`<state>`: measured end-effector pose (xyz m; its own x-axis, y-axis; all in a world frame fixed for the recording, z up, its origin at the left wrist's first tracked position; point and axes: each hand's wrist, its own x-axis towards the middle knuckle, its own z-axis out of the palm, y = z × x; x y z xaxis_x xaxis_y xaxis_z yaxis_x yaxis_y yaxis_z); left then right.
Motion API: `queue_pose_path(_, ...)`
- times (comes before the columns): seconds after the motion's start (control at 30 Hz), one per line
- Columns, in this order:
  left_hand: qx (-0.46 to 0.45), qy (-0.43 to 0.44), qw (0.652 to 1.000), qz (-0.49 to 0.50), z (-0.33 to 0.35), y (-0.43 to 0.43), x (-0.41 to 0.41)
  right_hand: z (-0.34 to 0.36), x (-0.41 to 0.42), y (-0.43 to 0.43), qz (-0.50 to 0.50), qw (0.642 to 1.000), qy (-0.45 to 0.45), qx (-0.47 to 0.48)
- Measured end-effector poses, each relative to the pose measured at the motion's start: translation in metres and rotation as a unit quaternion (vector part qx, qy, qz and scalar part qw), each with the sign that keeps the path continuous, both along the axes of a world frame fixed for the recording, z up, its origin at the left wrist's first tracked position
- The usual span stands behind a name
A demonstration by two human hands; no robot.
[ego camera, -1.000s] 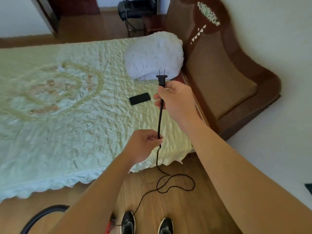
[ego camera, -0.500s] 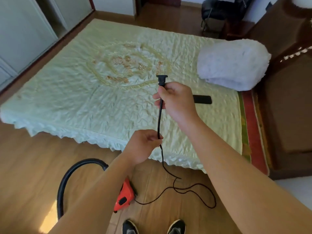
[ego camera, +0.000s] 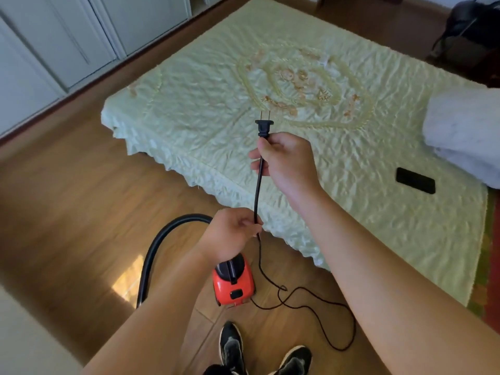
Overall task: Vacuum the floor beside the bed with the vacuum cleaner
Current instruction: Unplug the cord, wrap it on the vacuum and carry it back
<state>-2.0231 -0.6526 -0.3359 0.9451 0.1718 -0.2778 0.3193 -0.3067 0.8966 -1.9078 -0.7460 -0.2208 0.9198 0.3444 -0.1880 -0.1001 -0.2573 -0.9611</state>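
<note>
Right hand [ego camera: 286, 161] grips the black cord [ego camera: 258, 185] just below the plug [ego camera: 264, 127], prongs up; left hand [ego camera: 232, 234] pinches the cord lower down. Red vacuum cleaner [ego camera: 234, 285] sits on the floor [ego camera: 67, 212] beside the bed [ego camera: 297, 131], slack cord looped near the shoes [ego camera: 232, 347].

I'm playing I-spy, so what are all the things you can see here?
floor: one, brown wood, all around
bed: one, pale green cover, ahead
plug: one, black, held prongs up
power cord: one, black, from plug to loops on floor
vacuum cleaner: one, red, on floor beside bed
hose: one, black, arching left of vacuum cleaner
blanket: one, white, bed's right end
flat device: one, black, on bed near blanket
wardrobe: one, white, upper left
shoes: two, black, bottom edge
right hand: one, gripping cord just below plug
left hand: one, pinching cord lower down
</note>
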Motion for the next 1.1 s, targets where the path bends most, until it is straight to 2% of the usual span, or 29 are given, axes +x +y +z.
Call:
queue_pose_path(0.27,-0.024,-0.002,0.997,0.080,-0.026,0.050,-0.054,-0.026,-0.027,0.076,0.065,0.997,0.042,0.005)
queue_pose_path(0.5,-0.010,0.029,0.990,0.136,-0.057,0.044,-0.081,-0.073,-0.043,0.110,0.134,0.988,0.077,-0.010)
queue_pose_path(0.7,-0.023,0.059,0.981,0.182,-0.089,0.029,-0.087,-0.124,-0.031,0.104,0.161,0.981,0.100,-0.037)
queue_pose_path(1.1,-0.043,0.108,0.975,0.189,-0.176,-0.016,-0.078,-0.233,-0.015,0.070,0.192,0.969,0.137,-0.068)
